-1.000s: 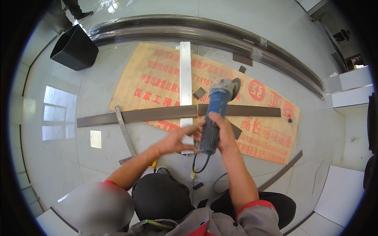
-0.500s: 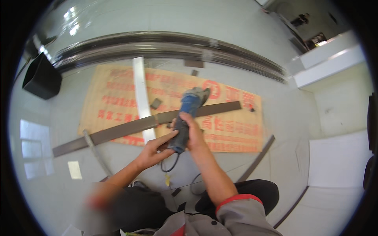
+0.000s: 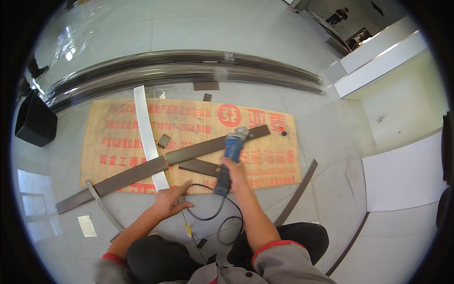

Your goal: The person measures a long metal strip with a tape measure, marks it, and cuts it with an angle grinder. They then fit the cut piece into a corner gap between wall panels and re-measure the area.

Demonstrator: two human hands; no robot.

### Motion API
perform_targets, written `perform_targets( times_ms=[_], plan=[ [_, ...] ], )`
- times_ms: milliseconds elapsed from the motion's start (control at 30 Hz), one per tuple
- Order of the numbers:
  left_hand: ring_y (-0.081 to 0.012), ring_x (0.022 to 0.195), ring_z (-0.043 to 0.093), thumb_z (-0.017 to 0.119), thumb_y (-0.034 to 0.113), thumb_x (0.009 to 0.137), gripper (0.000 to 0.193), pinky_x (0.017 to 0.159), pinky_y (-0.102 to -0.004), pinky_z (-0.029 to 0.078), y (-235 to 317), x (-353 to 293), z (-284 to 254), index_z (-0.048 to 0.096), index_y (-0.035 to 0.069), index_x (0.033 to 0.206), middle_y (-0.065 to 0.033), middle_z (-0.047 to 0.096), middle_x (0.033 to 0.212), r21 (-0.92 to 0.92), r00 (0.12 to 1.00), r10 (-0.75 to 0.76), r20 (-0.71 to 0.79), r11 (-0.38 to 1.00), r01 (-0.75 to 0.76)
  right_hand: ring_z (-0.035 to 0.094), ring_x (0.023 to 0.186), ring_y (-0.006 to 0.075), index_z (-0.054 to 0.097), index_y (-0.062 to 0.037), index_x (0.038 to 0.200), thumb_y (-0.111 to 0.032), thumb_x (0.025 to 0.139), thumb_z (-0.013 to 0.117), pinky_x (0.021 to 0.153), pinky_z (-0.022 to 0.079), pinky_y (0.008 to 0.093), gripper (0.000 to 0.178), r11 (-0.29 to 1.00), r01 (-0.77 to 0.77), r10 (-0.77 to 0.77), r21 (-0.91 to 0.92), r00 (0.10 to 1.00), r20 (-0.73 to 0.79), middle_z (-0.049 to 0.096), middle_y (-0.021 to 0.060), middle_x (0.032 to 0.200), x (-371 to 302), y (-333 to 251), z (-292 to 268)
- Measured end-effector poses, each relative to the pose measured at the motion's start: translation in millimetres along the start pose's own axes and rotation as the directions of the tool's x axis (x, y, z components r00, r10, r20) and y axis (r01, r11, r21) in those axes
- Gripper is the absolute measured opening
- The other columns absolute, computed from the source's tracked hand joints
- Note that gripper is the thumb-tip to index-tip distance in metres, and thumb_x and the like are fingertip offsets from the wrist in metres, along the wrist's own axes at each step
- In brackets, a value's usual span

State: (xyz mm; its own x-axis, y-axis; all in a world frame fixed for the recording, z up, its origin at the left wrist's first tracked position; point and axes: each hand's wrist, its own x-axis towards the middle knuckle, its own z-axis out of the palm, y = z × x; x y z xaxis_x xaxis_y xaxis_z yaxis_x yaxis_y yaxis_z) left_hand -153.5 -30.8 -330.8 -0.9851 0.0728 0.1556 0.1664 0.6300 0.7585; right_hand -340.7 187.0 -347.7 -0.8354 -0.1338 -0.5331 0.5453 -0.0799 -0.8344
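Observation:
An angle grinder (image 3: 233, 149) with a blue body and dark handle is gripped in my right hand (image 3: 235, 174), its metal head pointing away from me near the right end of a brown strip (image 3: 208, 147). My left hand (image 3: 169, 202) is empty, fingers apart, close to the near end of a white metal strip (image 3: 146, 135). Another brown strip (image 3: 111, 183) meets the first end to end, crossing over the white one. Under them lies a tan board (image 3: 97, 142) with red print. A shorter brown piece (image 3: 198, 166) and a small dark block (image 3: 164, 141) rest on it.
Plastic-wrapped brown strips (image 3: 184, 71) lie behind the board, beside a black bin (image 3: 35, 120) at left. The looped cord (image 3: 206, 219) lies near my knees. A dark strip (image 3: 297, 193) lies right, a grey curved bar (image 3: 105, 204) left. A person (image 3: 337, 15) is far off.
My left hand has let go of the grinder and moved down and left. The grinder, held by my right hand alone, now sits lower. The shorter brown piece has come into sight.

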Motion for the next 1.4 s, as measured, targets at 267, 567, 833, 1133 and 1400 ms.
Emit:
perform_targets(
  times_ms=[267, 567, 833, 1133, 1400],
  plan=[
    [-0.0256, 0.079, 0.071, 0.071, 0.014, 0.089, 0.042, 0.073, -0.0372, 0.058, -57, -213, -54, 0.061, 0.004, 0.128, -0.0109, 0.071, 0.093, -0.010, 0.650, -0.622, -0.436, 0.726, 0.688, 0.066, 0.065, 0.0208, 0.066, -0.0008, 0.079, -0.025, 0.073, 0.080, 0.063, 0.053, 0.0404, 0.029, 0.736, -0.074, -0.378, -0.673, 0.781, -0.498, 0.067, 0.0063, 0.072, 140, 0, -175],
    [-0.0333, 0.096, 0.067, 0.079, 0.056, 0.077, 0.070, 0.085, -0.0434, 0.051, -56, -291, -9, 0.059, 0.000, 0.114, -0.0166, 0.068, 0.102, -0.169, -0.022, -0.937, -0.350, 0.040, 0.985, 0.068, 0.101, 0.0397, 0.053, 0.0101, 0.130, -0.051, 0.080, 0.076, 0.089, 0.054, 0.0517, 0.082, 0.448, -0.318, -0.256, -0.835, 0.850, -0.461, 0.066, 0.0258, 0.119, 153, 33, -265],
    [-0.0344, 0.092, 0.064, 0.081, 0.047, 0.075, 0.064, 0.083, -0.0434, 0.052, -73, -274, -13, 0.061, 0.001, 0.115, -0.0179, 0.066, 0.103, -0.276, -0.019, -0.818, -0.574, 0.172, 0.946, 0.065, 0.111, 0.0378, 0.048, 0.0096, 0.134, -0.032, 0.078, 0.080, 0.097, 0.051, 0.0466, 0.076, 0.105, -0.122, -0.337, -0.987, 0.929, -0.151, 0.063, 0.0258, 0.123, 109, -5, -241],
    [-0.0280, 0.070, 0.063, 0.083, 0.026, 0.073, 0.045, 0.066, -0.0420, 0.050, -97, -305, -2, 0.057, 0.002, 0.100, -0.0111, 0.062, 0.075, -0.339, -0.026, -0.872, -0.488, 0.162, 0.927, 0.070, 0.091, 0.0437, 0.040, 0.0104, 0.131, -0.035, 0.077, 0.080, 0.082, 0.059, 0.0477, 0.081, 0.125, -0.229, 0.010, -0.965, 0.973, -0.230, 0.068, 0.0315, 0.105, 117, -4, -180],
    [-0.0297, 0.107, 0.065, 0.077, 0.025, 0.081, 0.048, 0.090, -0.0411, 0.053, -86, -256, -12, 0.064, 0.004, 0.122, -0.0168, 0.068, 0.115, -0.348, -0.005, -0.924, -0.381, 0.138, 0.927, 0.067, 0.097, 0.0372, 0.069, -0.0033, 0.103, -0.031, 0.084, 0.071, 0.088, 0.049, 0.0535, 0.034, -0.732, 0.358, 0.094, -0.579, 0.895, 0.436, 0.073, 0.0176, 0.099, 157, -25, -261]
  ],
)
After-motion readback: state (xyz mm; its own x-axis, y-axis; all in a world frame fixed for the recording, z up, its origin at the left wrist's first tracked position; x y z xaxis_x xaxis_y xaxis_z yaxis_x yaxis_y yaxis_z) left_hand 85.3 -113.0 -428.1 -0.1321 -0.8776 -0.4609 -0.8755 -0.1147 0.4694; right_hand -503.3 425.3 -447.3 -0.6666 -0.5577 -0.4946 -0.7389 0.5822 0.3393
